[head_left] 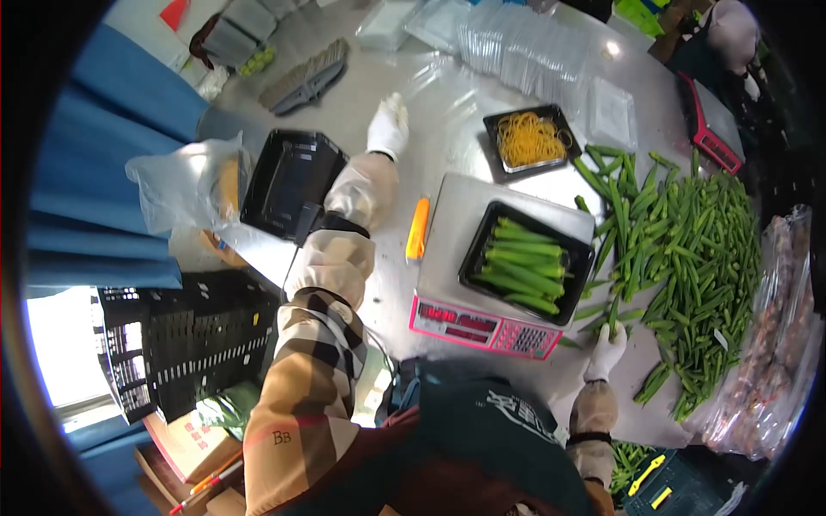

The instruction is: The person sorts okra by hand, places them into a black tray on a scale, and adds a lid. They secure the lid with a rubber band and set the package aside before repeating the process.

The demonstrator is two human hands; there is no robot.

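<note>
My left hand [389, 129], in a white glove, reaches over the metal table, fingers pointing away from me and holding nothing I can see. Beside that forearm stands a stack of black trays [292, 185]. My right hand [607, 351], also gloved, has its fingers closed around an okra pod [613, 315] at the near edge of the okra pile [688, 249]. Several okra pods [523, 262] lie side by side in a black tray [469, 273] on the weighing scale [447, 202], whose red digits are lit. An orange-handled cutter [418, 229] lies left of the scale.
Yellow rubber bands [531, 139] fill a small black tray behind the scale. Clear plastic boxes [525, 52] and a brush [305, 77] are at the back. Bagged goods [766, 335] border the right side. Another person [718, 43] is at the far right by a second scale [712, 129].
</note>
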